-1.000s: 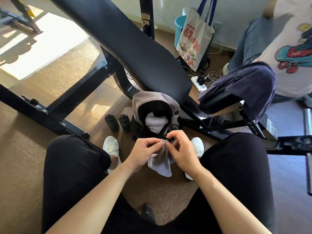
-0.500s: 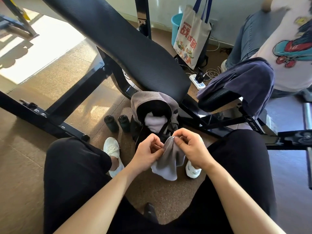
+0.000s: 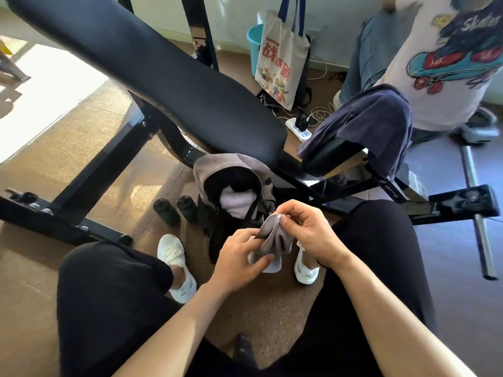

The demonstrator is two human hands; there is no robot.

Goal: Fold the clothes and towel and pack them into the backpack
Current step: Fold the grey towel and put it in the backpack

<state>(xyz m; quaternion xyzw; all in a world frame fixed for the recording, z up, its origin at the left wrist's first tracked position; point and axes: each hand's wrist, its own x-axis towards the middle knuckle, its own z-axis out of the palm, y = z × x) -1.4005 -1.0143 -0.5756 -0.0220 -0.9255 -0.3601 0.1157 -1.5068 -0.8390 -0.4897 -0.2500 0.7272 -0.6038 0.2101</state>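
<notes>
A small grey cloth [image 3: 272, 240] hangs between my knees, held by both hands. My right hand [image 3: 310, 232] pinches its top edge, and my left hand [image 3: 239, 259] grips its lower left side. Just beyond it, an open grey and black backpack [image 3: 231, 170] stands on the floor under the bench, with a folded pale garment [image 3: 236, 200] showing inside. A dark blue garment [image 3: 373, 123] is draped over the black seat pad to the right.
A black weight bench [image 3: 174, 77] slants over the backpack, its frame running left and right. Two black bottles [image 3: 177, 209] stand left of the backpack. A tote bag [image 3: 283, 55], a power strip [image 3: 298, 129] and another person [image 3: 446, 63] are at the back right.
The cloth has been gathered from a long hanging strip into a shorter bunch. My left hand slid down from the top edge to the cloth's lower left side.
</notes>
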